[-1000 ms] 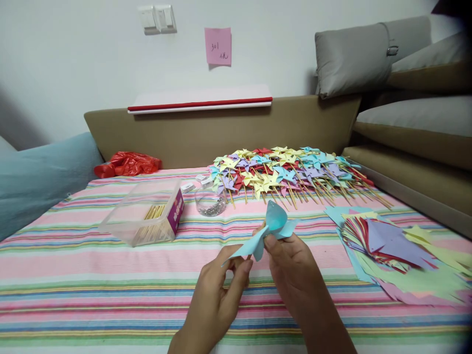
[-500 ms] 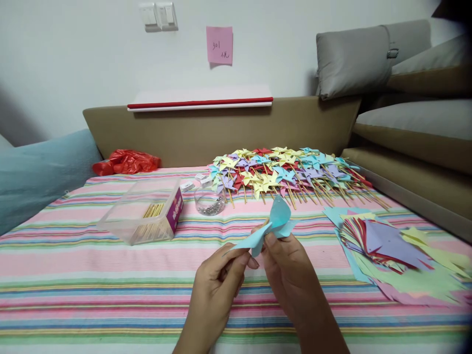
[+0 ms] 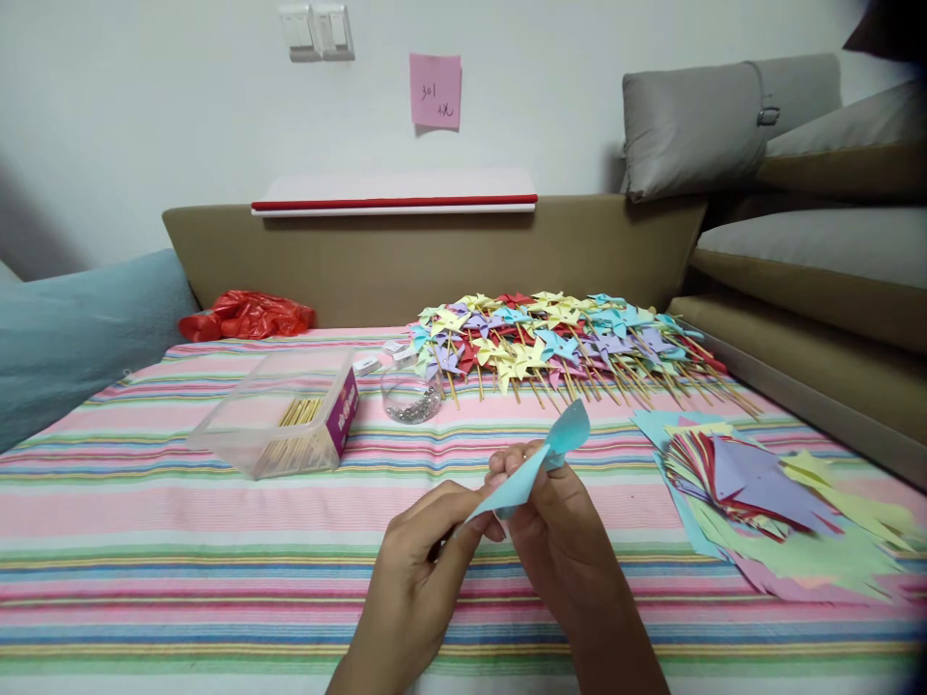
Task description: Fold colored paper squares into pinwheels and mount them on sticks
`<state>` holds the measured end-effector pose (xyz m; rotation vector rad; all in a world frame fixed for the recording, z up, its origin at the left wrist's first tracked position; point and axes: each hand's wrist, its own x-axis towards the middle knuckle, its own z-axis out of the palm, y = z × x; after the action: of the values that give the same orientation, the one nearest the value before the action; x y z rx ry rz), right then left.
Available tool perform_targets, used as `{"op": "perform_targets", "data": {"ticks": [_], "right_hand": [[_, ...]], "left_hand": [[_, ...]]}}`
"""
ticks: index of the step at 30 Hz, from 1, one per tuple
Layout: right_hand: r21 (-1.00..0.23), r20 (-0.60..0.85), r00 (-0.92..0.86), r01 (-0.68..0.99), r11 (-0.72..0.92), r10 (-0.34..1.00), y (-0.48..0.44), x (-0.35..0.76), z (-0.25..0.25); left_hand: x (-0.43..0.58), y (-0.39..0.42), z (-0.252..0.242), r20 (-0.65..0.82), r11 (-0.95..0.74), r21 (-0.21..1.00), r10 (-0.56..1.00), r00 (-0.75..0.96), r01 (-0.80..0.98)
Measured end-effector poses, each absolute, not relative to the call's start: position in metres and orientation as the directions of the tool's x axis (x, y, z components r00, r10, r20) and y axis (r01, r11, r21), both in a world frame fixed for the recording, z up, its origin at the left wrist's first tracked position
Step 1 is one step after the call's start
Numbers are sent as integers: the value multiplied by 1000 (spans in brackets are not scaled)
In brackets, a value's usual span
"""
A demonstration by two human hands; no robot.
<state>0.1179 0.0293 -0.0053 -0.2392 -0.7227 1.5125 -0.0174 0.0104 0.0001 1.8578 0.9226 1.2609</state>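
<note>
A light blue paper pinwheel (image 3: pixel 525 480), partly folded, is held between my two hands above the striped cloth. My left hand (image 3: pixel 431 550) pinches its lower left point between thumb and fingers. My right hand (image 3: pixel 561 526) grips the folded middle with the thumb in front and fingers curled behind. One blade stands up and curls to the right. Whether a pin sits in its centre is hidden by my fingers.
Finished pinwheels on sticks (image 3: pixel 565 338) lie heaped at the back. A clear tub of sticks (image 3: pixel 271 454) and a round dish of metal pins (image 3: pixel 411 403) stand left of centre. Cut paper sheets (image 3: pixel 774 492) are piled at right; a red plastic bag (image 3: pixel 253 317) lies back left.
The blue paper has turned in my hands, and its left point has tilted further down. My right fingers have shifted behind the paper and show more now.
</note>
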Motion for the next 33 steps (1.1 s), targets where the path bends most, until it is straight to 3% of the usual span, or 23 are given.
{"op": "perform_targets", "data": {"ticks": [6,13,17,19,23,27,33], "right_hand": [[-607,236,-41,-787,114,971,30,116,-9],[-726,87,90,-677,125,992,36,118,-16],[-952,39,3,-303,38,999,37,113,-27],[-991,57,-155,-131,37,986,34,106,-32],[-998,62,-283,-25,58,957,27,88,-39],[-994,97,-268,24,108,959,26,80,-43],[-992,53,-293,97,84,955,24,89,-41]], "left_hand": [[-19,12,-6,403,-448,879,881,248,164],[-9,23,-19,166,-156,975,984,58,-157],[-8,33,-27,6,-60,912,991,-135,-405],[-10,36,-30,-61,-32,877,982,-178,-479],[-12,37,-29,-161,45,854,970,-182,-519],[-12,39,-28,-168,58,862,970,-175,-504],[-14,47,-33,-61,-75,873,964,-260,-481]]}}
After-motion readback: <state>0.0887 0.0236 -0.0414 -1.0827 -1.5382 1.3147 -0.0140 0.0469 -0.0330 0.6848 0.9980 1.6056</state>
